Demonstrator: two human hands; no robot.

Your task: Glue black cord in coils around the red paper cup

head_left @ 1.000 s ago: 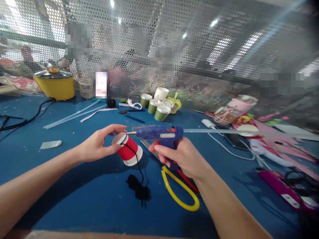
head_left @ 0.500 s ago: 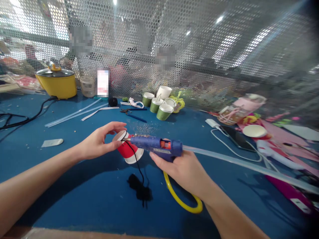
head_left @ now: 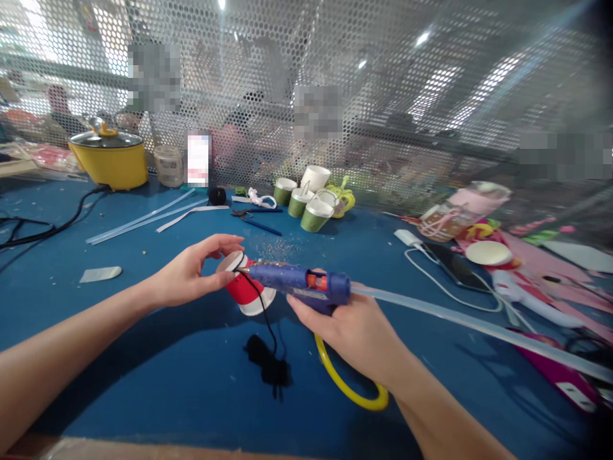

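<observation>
**Glue gun** (head_left: 299, 284) – blue body with an orange patch. Its long axis lies nearly level, left to right across the view. The nozzle points to the person's left and meets the upturned base of the cup. A clear glue stick (head_left: 454, 319) trails from the rear toward the right edge. There is a pale label strip on the side, with writing too small to read.

**Right hand** (head_left: 354, 329) – fingers wrapped around the gun's grip from below.

**Red paper cup** (head_left: 246, 291) – centre of the table, tipped on its side. The white base faces up and left, the white-rimmed mouth down and right. A black thread (head_left: 261, 319) runs from it to a dark tuft on the table.

**Left hand** (head_left: 191, 278) – thumb and fingers pinch the cup's base end. The forefinger arches over the top.

**Surface** – blue tabletop (head_left: 119, 358), speckled with scraps. It carries a yellow loop (head_left: 345, 383) just under the right hand, green paper cups (head_left: 311, 217), a yellow lidded pot (head_left: 110, 163) and a phone on a white cable (head_left: 453, 268).

**Room** – a perforated metal screen (head_left: 335, 76) backs the table. People are dimly seen beyond it.
</observation>
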